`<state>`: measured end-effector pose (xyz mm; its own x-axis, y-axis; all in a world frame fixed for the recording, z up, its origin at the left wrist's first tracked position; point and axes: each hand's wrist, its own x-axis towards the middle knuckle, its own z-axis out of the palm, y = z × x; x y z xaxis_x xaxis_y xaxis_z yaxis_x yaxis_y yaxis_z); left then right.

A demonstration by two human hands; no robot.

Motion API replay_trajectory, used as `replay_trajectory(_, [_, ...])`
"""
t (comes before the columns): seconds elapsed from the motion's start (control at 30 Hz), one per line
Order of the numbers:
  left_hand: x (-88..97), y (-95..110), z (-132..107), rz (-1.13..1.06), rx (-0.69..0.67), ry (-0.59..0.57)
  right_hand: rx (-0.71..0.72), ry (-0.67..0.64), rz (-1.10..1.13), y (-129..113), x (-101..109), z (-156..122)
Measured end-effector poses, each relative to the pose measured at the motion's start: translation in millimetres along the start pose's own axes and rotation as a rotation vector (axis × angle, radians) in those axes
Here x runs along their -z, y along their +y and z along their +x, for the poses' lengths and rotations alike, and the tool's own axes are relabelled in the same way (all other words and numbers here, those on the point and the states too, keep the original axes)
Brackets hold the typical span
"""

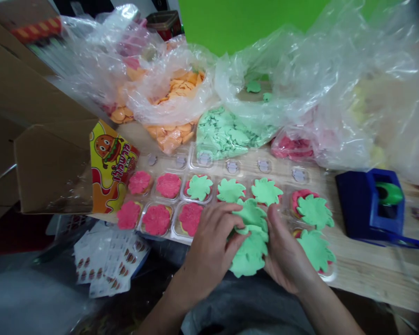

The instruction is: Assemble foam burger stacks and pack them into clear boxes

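Both hands meet over the near edge of a clear plastic tray [181, 235] of small cups. My left hand [211, 244] and my right hand [284, 256] together hold a stack of green leaf-shaped pieces [249, 237], fingers curled on it from either side. The tray's cups hold pink flower-shaped pieces [156, 218]; those toward the right are topped with green leaf pieces [314, 210]. The cups under my hands are hidden.
Clear plastic bags at the back hold orange pieces [174, 132], green pieces [226, 132] and pink pieces [293, 146]. A cardboard box with a burger picture [113, 163] stands left. A blue tape dispenser [373, 207] sits right. Sticker sheets [108, 263] lie at the lower left.
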<state>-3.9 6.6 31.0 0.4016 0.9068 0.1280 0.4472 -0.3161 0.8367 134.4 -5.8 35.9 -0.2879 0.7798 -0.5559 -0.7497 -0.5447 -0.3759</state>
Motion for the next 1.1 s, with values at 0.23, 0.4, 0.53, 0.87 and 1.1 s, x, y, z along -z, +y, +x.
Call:
replay_trajectory(0.23, [34.2, -40.1, -8.4, -0.483, 0.424, 0.566, -0.05, -0.017, 0.001, -2.8, 16.3, 1.6])
replay_trajectory(0.4, [45.7, -65.1, -15.6, 0.073, 0.428, 0.28, -0.019, 0.035, -0.016, -6.5, 23.7, 1.8])
replay_trajectory(0.53, [37.5, -52.5, -20.2, 0.207, 0.344, 0.407, 0.015, 0.018, -0.018, -4.7, 13.4, 1.7])
replay_trajectory(0.87, [5.6, -12.5, -20.0, -0.595, 0.554, 0.109, 0.182, 0.018, 0.081, 2.5, -9.6, 7.3])
replay_trajectory(1.1, [63.3, -85.8, 1.8, 0.103, 0.317, 0.704, 0.25, 0.159, 0.052, -7.0, 2.1, 6.0])
